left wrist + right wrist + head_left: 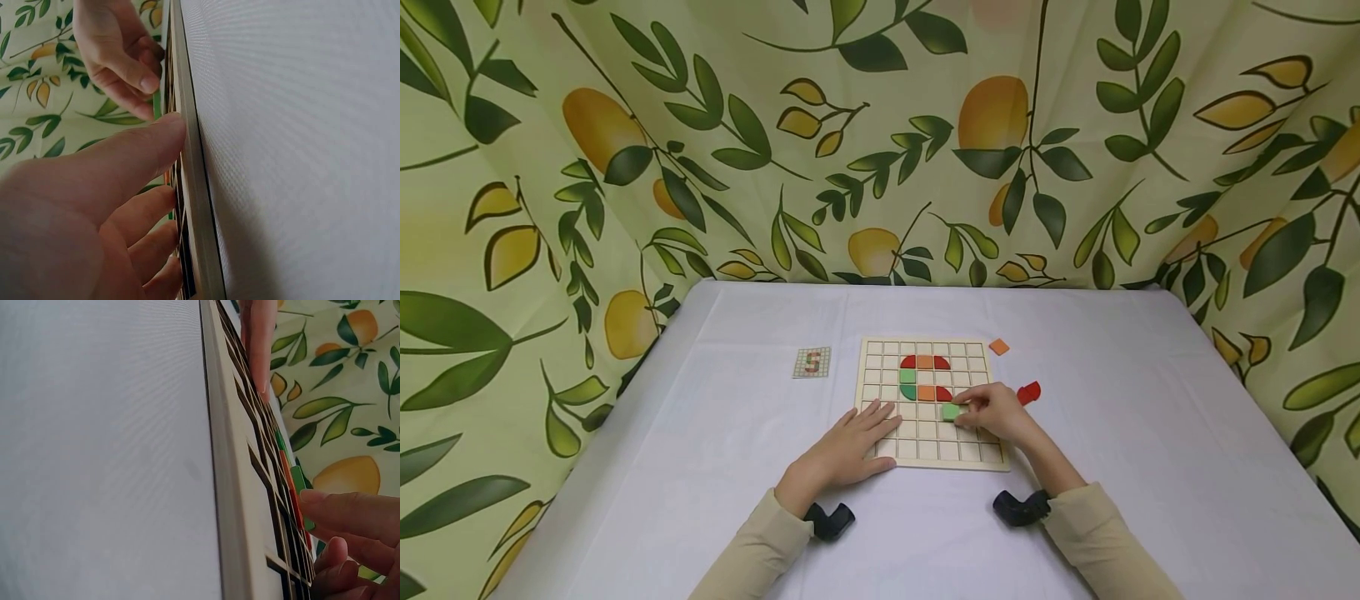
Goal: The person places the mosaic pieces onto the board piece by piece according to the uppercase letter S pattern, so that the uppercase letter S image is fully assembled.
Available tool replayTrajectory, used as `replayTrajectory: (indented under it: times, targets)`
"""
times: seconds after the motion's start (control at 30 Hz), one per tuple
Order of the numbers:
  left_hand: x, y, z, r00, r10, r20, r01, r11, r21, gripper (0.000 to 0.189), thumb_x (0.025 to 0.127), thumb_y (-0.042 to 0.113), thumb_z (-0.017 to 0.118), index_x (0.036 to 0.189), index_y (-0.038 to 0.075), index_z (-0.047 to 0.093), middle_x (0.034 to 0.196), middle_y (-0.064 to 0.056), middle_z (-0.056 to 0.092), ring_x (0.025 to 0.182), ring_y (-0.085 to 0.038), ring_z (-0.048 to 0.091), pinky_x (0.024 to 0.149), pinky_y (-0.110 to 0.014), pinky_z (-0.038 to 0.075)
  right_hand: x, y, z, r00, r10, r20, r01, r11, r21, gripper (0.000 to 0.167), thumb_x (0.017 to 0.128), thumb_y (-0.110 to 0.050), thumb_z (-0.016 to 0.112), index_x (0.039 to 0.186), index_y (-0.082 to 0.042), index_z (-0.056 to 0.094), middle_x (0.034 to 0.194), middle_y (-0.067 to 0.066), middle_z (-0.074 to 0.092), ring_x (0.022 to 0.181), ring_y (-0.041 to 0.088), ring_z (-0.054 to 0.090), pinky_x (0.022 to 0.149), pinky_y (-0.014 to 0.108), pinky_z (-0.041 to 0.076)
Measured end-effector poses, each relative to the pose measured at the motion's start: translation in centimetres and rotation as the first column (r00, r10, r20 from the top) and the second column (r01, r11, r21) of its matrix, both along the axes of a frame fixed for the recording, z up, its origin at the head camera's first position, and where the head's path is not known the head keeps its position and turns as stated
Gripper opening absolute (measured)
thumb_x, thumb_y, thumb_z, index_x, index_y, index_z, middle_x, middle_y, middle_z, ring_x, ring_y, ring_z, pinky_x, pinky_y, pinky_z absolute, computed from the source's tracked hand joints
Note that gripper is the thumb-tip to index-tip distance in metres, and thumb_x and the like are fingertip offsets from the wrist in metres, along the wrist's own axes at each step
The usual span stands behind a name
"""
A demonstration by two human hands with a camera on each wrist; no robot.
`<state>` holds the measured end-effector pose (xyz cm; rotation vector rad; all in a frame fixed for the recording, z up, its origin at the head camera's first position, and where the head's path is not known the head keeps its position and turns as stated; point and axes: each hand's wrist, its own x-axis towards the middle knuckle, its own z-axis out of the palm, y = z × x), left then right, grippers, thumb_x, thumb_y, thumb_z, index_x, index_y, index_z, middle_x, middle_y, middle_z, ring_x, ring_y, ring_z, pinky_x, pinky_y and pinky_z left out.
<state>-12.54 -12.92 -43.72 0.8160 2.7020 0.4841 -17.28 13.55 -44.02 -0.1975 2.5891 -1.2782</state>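
Note:
A square wooden grid board [917,452] lies on the table, with red, orange and green tiles set in its upper middle cells in a curved shape. My right hand [992,410] pinches a light green square tile [951,412] just below the lower red tile [943,393]. In the right wrist view that green tile [299,481] is tilted between thumb and finger at the board's surface. My left hand [853,446] rests with spread fingers on the board's lower left part. The left wrist view shows its thumb [144,147] along the board's edge.
A small pattern card [812,362] with an S figure lies left of the board. An orange tile [999,347] and red pieces [1028,392] lie to its right. Black wrist-worn devices [1021,507] sit at both cuffs. A leaf-patterned curtain [880,150] surrounds the white table [737,400].

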Motion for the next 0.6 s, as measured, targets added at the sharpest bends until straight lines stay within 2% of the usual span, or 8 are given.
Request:
replayTrajectory:
  times: [0.37,0.6]
  targets:
    - [0.06,-0.06,0.06,1.0,-0.006,-0.014,0.006,1.0,-0.005,0.062,0.094,0.038,0.057,0.149,0.015,0.038,0.16,-0.006,0.03,0.152,-0.028,0.023,0.121,-0.054,0.023,-0.26,-0.61,-0.19,1.0,-0.013,-0.005,0.013,0.999,0.034,0.027,0.076,-0.007,0.078,0.102,0.001,0.073,0.063,0.0,0.05,0.063,0.013,0.044,0.053,0.019,0.033]
    - [0.05,-0.07,0.0,1.0,-0.003,0.001,0.003,1.0,-0.004,0.062,0.095,0.038,0.056,0.149,0.015,0.037,0.161,-0.005,0.029,0.152,-0.027,0.021,0.122,-0.054,0.022,-0.37,-0.8,-0.34,1.0,-0.016,0.007,0.016,0.999,0.047,0.027,0.076,-0.008,0.078,0.102,-0.001,0.074,0.063,-0.001,0.049,0.062,0.013,0.045,0.053,0.019,0.034]
